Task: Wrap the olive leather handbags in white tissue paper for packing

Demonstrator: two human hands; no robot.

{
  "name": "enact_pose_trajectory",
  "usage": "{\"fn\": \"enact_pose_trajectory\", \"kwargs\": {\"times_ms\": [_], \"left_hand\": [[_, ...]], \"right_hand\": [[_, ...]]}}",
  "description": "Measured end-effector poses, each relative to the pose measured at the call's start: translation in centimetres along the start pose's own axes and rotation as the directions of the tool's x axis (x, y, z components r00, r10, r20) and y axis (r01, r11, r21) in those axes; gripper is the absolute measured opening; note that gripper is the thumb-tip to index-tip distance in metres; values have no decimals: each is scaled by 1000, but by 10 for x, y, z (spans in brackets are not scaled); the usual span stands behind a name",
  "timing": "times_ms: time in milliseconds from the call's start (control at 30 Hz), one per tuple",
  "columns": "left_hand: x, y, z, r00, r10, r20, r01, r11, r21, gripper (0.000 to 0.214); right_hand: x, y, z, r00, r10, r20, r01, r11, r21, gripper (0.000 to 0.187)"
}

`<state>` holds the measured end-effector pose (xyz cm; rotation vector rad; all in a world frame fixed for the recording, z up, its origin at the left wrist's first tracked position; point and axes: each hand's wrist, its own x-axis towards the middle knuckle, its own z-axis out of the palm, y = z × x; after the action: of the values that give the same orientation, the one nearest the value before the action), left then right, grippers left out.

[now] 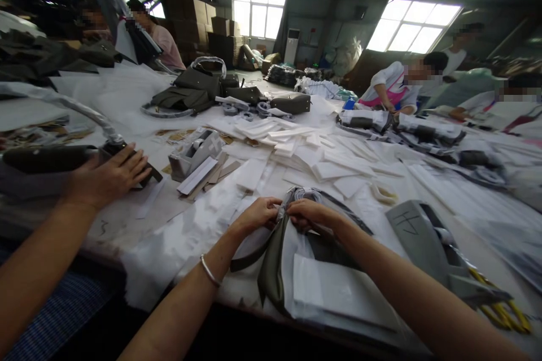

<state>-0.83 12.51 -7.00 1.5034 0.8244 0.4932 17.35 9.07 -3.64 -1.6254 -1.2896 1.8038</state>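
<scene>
Wrapping looked partway through. Dark olive bag [270,279] sat on the tabletop [116,236], directly below both hands. Left hand [263,214] and right hand [311,214] were close together, fingers closed on its top edge; couldn't tell which layer they pinched.

Done, as far as visible: a white sheet [339,287] lay against the bag below the right hand, and a plastic-covered coil [308,195] sat at the top, just beyond the fingers. Left: dark strap [249,259], below the left hand, looked bare, and so did the near side of the bag. I'd call it half covered; the underside was hidden.

Tape dispenser [417,231] stood right of the right hand, scissors [508,313] nearer the edge, neither touched. Loose white sheets [305,149] were piled beyond both hands. Co-worker's hand [112,177], left of the left hand, rested on another bag [48,159].
</scene>
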Motion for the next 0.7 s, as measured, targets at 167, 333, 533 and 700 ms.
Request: {"fn": "enact_pose_trajectory", "kwargs": {"times_ms": [167,333,533,700], "left_hand": [[2,-5,0,978,122,-171,-94,982,164,34],[-1,-4,2,935,232,-267,-142,938,316,17],[-6,-3,1,896,244,-371,-115,935,336,4],[-6,-4,-7,911,178,-373,-130,980,152,13]], "right_hand": [[-3,2,-2,994,-31,106,10,981,192,18],[-1,6,0,993,-54,101,29,972,233,26],[-5,6,-6,999,-50,20,45,982,183,31],[-17,4,-10,990,-109,-86,129,948,291,41]]}}
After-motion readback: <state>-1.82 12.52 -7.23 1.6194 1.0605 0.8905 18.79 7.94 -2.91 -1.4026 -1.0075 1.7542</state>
